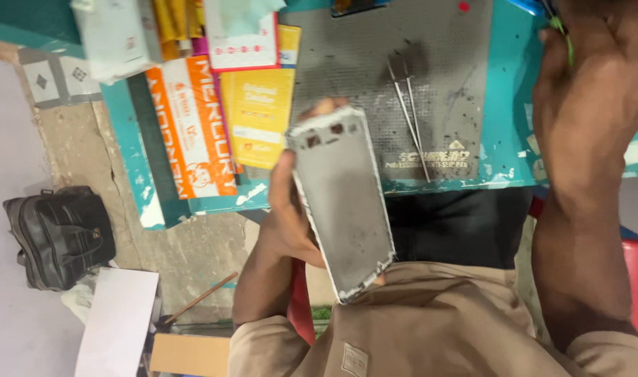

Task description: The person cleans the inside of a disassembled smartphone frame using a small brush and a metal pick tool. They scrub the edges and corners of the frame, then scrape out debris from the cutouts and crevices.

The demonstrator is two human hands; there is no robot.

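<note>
left hand (284, 223): wraps the long edge of a phone back panel (343, 199), fingers curled behind it, one fingertip showing over the top edge; a firm side grip, fingers closed around the panel.
right hand (588, 91): raised at the right of the view, above the teal bench, fingers folded partly inward with a thin green strip (563, 35) at them; i cannot tell whether they pinch it or only lie against it.
phone back panel: held in the air between the person's chest and the bench edge, tilted, bare inner face toward the camera.
risk, drop: the panel is held by one hand at one edge only, so a slackened grip could likely send it to the concrete floor (186, 241) below.
risk, edges: the panel's rim looks chipped and crusted with white residue, so it may flake further or scratch skin under a squeeze.
risk, tools: the metal tweezers (410, 112) lie loose on the mat near the bench edge; a sweep of the right arm could knock them off.
materials: panel flat, grey, dusty, rounded corners, camera cut-outs at top; work mat (375, 56) grey, dotted, soiled; bench teal, paint chipped.
surroundings: orange and yellow boxes (225, 119) stacked to the left, glossy card; black bag (61, 234) on the floor, creased leather-like.
</note>
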